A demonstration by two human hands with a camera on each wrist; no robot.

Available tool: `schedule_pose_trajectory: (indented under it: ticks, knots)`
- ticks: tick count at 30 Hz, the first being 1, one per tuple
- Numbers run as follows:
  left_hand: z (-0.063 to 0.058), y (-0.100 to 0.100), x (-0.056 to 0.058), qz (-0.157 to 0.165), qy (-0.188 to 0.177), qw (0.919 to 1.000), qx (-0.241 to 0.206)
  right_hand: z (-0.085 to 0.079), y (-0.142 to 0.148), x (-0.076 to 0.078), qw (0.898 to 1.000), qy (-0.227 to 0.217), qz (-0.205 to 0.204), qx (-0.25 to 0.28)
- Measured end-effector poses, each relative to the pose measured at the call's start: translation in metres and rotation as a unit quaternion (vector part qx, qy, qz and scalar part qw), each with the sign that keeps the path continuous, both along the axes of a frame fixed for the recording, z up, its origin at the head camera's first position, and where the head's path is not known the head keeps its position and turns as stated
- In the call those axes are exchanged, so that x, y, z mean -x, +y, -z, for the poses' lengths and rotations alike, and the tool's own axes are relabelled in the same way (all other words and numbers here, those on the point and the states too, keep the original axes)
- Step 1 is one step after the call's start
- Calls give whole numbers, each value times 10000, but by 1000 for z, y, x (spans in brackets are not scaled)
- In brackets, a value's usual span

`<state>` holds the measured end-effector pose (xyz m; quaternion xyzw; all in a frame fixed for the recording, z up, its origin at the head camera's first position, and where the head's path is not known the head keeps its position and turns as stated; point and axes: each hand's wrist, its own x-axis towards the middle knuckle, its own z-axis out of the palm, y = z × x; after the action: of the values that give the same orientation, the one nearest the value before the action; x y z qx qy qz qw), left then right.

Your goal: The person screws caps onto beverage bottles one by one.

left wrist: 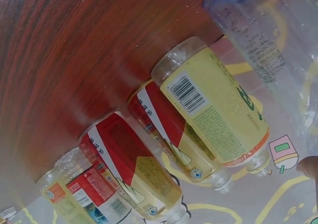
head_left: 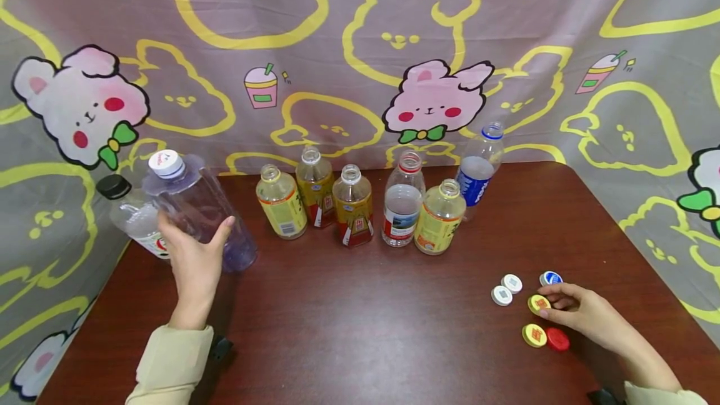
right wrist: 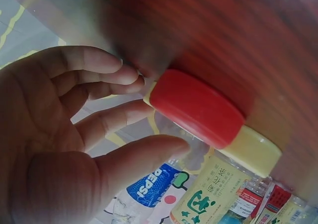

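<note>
My left hand (head_left: 194, 261) grips a large clear bottle (head_left: 210, 211) with a white cap (head_left: 166, 164), the thumb on its right side. In the left wrist view, this bottle (left wrist: 278, 50) fills the upper right, and only part of the thumb shows. On the right of the table, my right hand (head_left: 582, 314) is at a yellow cap (head_left: 538, 304), thumb and fingers spread around it without a clear pinch. A red cap (right wrist: 196, 109) hides most of that yellow cap in the right wrist view. Another yellow cap (head_left: 534, 335) lies beside the red one.
Two white caps (head_left: 511, 284) and a blue cap (head_left: 551, 278) lie near the right hand. Several uncapped bottles stand along the back, among them a yellow-labelled bottle (head_left: 281, 208) and a Pepsi bottle (head_left: 478, 170). A black-capped bottle (head_left: 135, 217) stands left of the large bottle. Behind hangs a patterned curtain (head_left: 326, 30).
</note>
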<state>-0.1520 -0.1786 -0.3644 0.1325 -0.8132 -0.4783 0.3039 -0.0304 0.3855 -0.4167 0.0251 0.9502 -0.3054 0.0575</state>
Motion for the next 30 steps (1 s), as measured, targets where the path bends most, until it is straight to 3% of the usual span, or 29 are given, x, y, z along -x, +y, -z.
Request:
schedule_pose_trajectory:
  ticks: [4, 14, 18, 25, 30]
  knots:
    - [0, 0, 0, 34, 55, 9999, 78, 0, -2, 0, 10000, -18, -62, -31]
    - [-3, 6, -10, -161, -216, 9996, 94, 1, -4, 4, 9996, -86, -182, -188]
    - [-4, 8, -16, -167, -90, 9998, 26, 1, -5, 3, 9995, 1, -204, -231]
    - [-3, 15, -25, -274, 1007, 9945, -53, 2, -5, 3, 9995, 132, -191, -230]
    - [-2, 24, -26, -387, 2277, 9730, 24, 3, -3, 2, 9993, 224, -237, -175]
